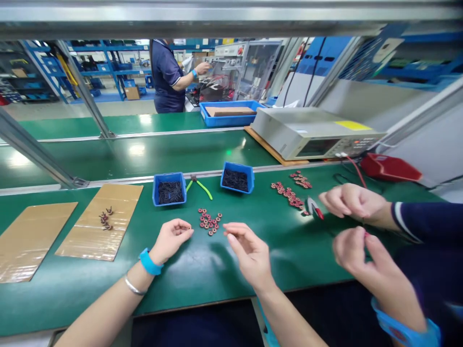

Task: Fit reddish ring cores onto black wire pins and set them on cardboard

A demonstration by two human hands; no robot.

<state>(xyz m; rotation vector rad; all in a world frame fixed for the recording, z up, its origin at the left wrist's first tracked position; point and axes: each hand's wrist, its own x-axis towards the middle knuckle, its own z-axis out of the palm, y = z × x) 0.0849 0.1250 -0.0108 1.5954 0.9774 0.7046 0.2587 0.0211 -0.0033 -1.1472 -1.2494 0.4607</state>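
My left hand (172, 242) is just above the green bench, thumb and forefinger pinched; whatever lies between the fingertips is too small to make out. My right hand (250, 254) is held opposite, its fingers loosely curved and the thumb a little apart, with nothing visible in it. Between and beyond both hands lies a loose group of small red, toothed ring-shaped parts (209, 221). Behind them stand two blue bins, the left bin (170, 203) and the right bin (252, 182), filled with thin black pieces. Green-handled pliers (204, 189) rest between the bins.
At left, small dark wired parts (105, 219) sit on a cardboard sheet (90, 246), beside another sheet (34, 236). At right, a co-worker's hands (365, 255) work near red-handled cutters (315, 208) and more red rings (288, 195). A bench instrument (282, 132) stands behind.
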